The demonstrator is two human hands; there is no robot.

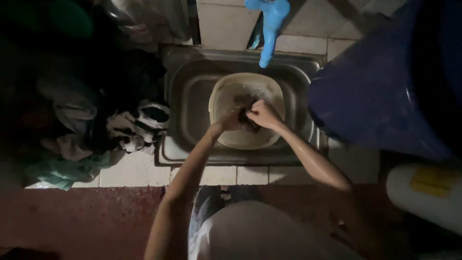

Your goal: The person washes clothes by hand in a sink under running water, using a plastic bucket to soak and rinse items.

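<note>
The dark wet cloth is bunched between my two hands, low in the cream plastic basin, which sits inside the steel sink. My right hand is curled tight over the top of the cloth, fingers closed on it, and my left hand grips it from the other side, also closed, the two pressed close together as for rubbing or wringing. Both forearms shine wet, and there is water in the basin around the cloth, though in this dim light I cannot tell how deep or how soapy it is. I judge the washing of this one piece to be in the middle: it is soaked and being worked, but it is not yet lifted out or laid aside. The blue tap hangs above the back rim of the sink; I cannot make out water running from it. On the tiled ledge to my left lies a heap of clothes, a black-and-white patterned piece on top nearest the sink and a greenish one at the bottom edge; whether they are washed or waiting I cannot say, but they look crumpled and unsorted, so I would guess most of the pile is still to do. To my right stands a big blue barrel, and below it a white container with a yellow label.
</note>
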